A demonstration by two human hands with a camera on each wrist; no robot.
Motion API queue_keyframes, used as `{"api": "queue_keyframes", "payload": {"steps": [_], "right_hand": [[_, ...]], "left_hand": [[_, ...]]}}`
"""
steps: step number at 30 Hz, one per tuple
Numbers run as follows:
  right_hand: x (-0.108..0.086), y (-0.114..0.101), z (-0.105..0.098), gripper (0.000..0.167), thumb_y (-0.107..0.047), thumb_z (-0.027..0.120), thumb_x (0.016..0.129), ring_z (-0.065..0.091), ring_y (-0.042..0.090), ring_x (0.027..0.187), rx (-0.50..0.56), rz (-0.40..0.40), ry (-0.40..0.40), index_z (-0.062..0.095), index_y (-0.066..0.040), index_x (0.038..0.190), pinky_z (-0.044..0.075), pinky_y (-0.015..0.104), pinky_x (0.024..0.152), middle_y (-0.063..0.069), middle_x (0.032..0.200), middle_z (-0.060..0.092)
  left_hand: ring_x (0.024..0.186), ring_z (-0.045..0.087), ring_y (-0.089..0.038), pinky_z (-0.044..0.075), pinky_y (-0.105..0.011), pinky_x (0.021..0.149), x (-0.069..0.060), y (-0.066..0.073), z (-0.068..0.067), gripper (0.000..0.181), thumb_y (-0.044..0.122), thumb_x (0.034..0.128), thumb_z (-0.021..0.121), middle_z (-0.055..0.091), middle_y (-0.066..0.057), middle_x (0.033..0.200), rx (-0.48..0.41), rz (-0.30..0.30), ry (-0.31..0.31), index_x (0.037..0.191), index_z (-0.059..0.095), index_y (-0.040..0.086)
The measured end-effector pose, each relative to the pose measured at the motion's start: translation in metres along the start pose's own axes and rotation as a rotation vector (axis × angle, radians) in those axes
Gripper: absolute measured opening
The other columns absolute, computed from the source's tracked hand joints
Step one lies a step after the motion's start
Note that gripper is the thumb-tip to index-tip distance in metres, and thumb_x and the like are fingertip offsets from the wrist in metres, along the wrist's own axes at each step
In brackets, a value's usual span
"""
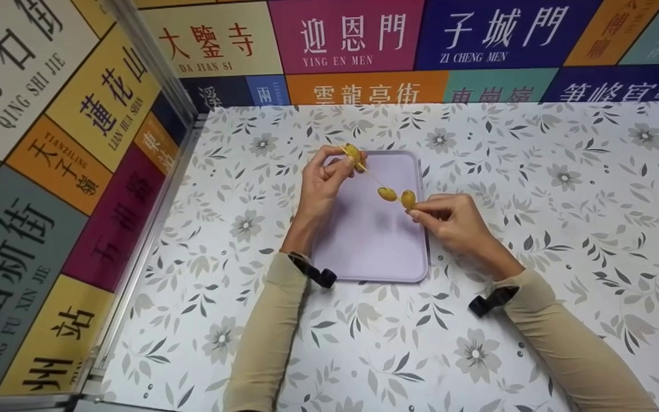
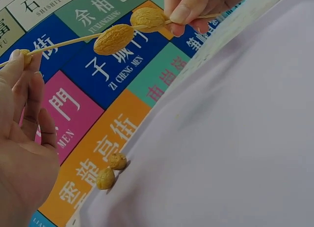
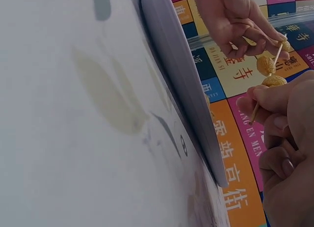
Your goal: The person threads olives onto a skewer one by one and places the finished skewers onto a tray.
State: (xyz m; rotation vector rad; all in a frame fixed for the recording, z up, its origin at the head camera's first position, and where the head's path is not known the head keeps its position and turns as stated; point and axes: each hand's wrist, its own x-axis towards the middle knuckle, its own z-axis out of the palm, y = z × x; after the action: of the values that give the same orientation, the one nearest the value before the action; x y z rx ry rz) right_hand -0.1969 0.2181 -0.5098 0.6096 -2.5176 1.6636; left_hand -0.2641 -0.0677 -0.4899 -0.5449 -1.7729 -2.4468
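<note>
Thin skewer (image 1: 372, 175) spans the gap between two hands, aloft over the lilac tray (image 1: 375, 252), carrying three wrinkled yellow fruits: two sit together near the right hand (image 1: 449, 220), one at the left hand (image 1: 324, 177). Left thumb and fingertips pinch that single fruit and the stick; right thumb and forefinger close on the stick right beside the paired fruits, the other fingers curled in. Judged light throughout; stick probably stiff but easily snapped if bent, fruits likely firm, a little yielding, perhaps slick. Best hold: bare stick close to a fruit, or a fruit's sides, clear of the point. Left wrist view clearly shows two loose fruits (image 2: 105, 179) at the tray's edge, largely hidden overhead by the left hand; right wrist view alone clearly shows the stick's end (image 3: 253, 114) jutting past the right fingers.
</note>
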Motion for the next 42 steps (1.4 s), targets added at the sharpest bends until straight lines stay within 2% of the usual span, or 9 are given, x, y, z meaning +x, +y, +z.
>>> {"api": "queue_keyframes", "payload": {"steps": [3,7,15,18,24,29,34,39,42], "right_hand": [[0.0,-0.001,0.0,0.015,-0.019,0.083,0.098,0.069,0.025,0.075,0.031,0.04,-0.004,0.086,-0.009,0.109,0.051,0.02,0.061,0.012,0.094,0.082],[-0.001,-0.004,-0.001,0.015,-0.021,0.083,0.098,0.07,0.034,0.081,0.068,0.086,-0.015,0.087,-0.011,0.108,0.054,0.021,0.064,0.016,0.097,0.081],[-0.002,-0.007,0.0,0.012,-0.019,0.082,0.098,0.071,0.038,0.082,0.105,0.093,-0.032,0.087,-0.013,0.107,0.056,0.021,0.066,0.023,0.099,0.079],[-0.002,-0.007,0.0,0.013,-0.02,0.083,0.098,0.071,0.038,0.084,0.116,0.116,-0.029,0.087,-0.013,0.108,0.057,0.022,0.067,0.024,0.101,0.079],[-0.002,-0.01,-0.001,0.025,-0.024,0.083,0.098,0.07,0.042,0.088,0.143,0.15,-0.029,0.084,-0.004,0.112,0.057,0.023,0.069,0.023,0.102,0.079],[0.001,-0.01,0.0,0.023,-0.026,0.083,0.099,0.072,0.043,0.089,0.12,0.128,-0.022,0.085,-0.007,0.112,0.057,0.024,0.07,0.021,0.103,0.08],[0.004,-0.007,-0.001,0.017,-0.03,0.083,0.099,0.07,0.027,0.075,-0.005,0.099,-0.005,0.087,-0.018,0.11,0.05,0.02,0.06,0.009,0.097,0.085],[0.006,-0.004,-0.004,0.015,-0.026,0.082,0.099,0.058,0.01,0.063,-0.131,0.065,-0.021,0.087,-0.016,0.109,0.041,0.017,0.054,0.003,0.092,0.085],[0.006,-0.002,-0.005,0.014,-0.025,0.081,0.1,0.059,0.01,0.064,-0.154,0.046,-0.027,0.087,-0.015,0.107,0.042,0.017,0.055,0.002,0.089,0.084]], "left_hand": [[0.106,0.067,-0.046,0.053,-0.031,0.09,-0.001,-0.002,0.001,0.012,0.006,0.1076,0.066,0.081,-0.019,0.121,0.001,0.004,-0.011,0.119,0.065,0.006],[0.101,0.071,-0.024,0.053,-0.031,0.09,0.0,-0.005,0.002,0.011,0.006,0.1087,0.064,0.081,-0.018,0.123,0.007,-0.003,-0.025,0.12,0.065,0.006],[0.095,0.071,-0.017,0.055,-0.03,0.09,-0.002,-0.009,0.005,0.012,0.007,0.1089,0.064,0.081,-0.016,0.123,0.015,-0.028,-0.043,0.121,0.065,0.008],[0.093,0.07,-0.019,0.054,-0.032,0.09,-0.003,-0.01,0.007,0.013,0.008,0.1087,0.065,0.081,-0.016,0.122,0.023,-0.024,-0.046,0.122,0.065,0.008],[0.091,0.066,-0.02,0.051,-0.035,0.089,-0.003,-0.013,0.008,0.012,0.008,0.1089,0.064,0.081,-0.017,0.123,0.025,-0.024,-0.048,0.121,0.064,0.008],[0.096,0.068,-0.019,0.052,-0.031,0.09,-0.001,-0.012,0.005,0.013,0.008,0.1085,0.065,0.081,-0.017,0.121,0.004,-0.027,-0.016,0.122,0.065,0.008],[0.101,0.069,-0.024,0.052,-0.031,0.093,0.0,-0.009,0.003,0.015,0.012,0.1078,0.068,0.082,-0.016,0.12,0.014,-0.024,0.011,0.122,0.066,0.008],[0.116,0.067,-0.049,0.053,-0.032,0.095,0.0,-0.008,0.002,0.018,0.014,0.1077,0.069,0.082,-0.015,0.122,0.018,-0.026,0.076,0.124,0.066,0.008],[0.113,0.067,-0.048,0.05,-0.032,0.091,0.0,-0.008,0.003,0.018,0.014,0.1081,0.068,0.082,-0.012,0.123,0.033,-0.033,0.099,0.125,0.067,0.009]]}}
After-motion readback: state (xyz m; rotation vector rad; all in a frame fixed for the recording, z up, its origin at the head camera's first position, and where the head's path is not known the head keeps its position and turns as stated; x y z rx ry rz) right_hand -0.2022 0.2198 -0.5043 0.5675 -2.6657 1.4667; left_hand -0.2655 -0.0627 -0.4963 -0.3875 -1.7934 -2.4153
